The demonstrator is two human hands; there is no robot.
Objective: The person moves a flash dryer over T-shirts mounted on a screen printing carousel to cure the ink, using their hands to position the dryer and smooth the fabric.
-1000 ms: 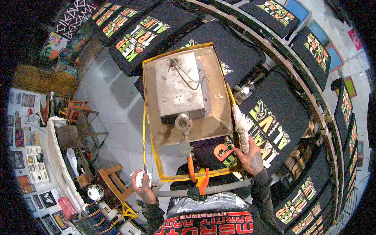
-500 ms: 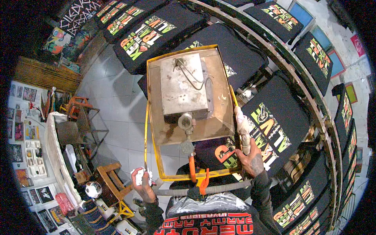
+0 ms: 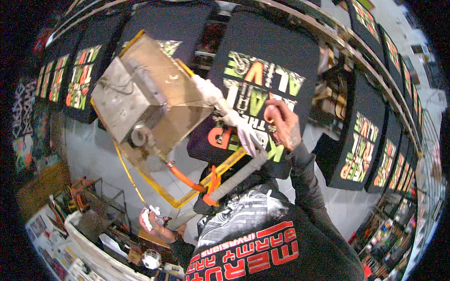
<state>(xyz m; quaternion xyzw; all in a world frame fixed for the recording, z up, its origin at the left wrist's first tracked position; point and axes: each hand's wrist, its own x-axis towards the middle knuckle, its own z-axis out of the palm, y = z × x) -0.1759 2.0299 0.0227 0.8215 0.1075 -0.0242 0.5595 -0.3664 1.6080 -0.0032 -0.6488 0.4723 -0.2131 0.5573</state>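
Note:
A boxy metal heater (image 3: 117, 96) with a wide tan plate (image 3: 173, 93) and a yellow frame (image 3: 161, 195) hangs tilted in front of me. My left hand (image 3: 157, 225) is closed round a white wrapping (image 3: 149, 218) at the lower end of its thin yellow rod. On the other side runs a white-wrapped handle (image 3: 218, 100); my right hand (image 3: 285, 125) is off it, fingers curled, over the print on a black T-shirt (image 3: 272, 47). Nothing shows in those fingers, and whether they touch the cloth is unclear. An orange hose (image 3: 185, 178) leads from the heater toward my waist.
More printed black shirts (image 3: 361, 131) lie in rows to both sides, beside a long metal rail (image 3: 347, 47). A grey wrapped bar (image 3: 239, 175) crosses before my body. Lower left are a white ball (image 3: 152, 259) and an orange chair frame (image 3: 80, 192).
The heater has swung left and tilted. My right hand has let go of the wrapped handle and moved up over the shirt print. My left hand keeps its grip, lower and further left.

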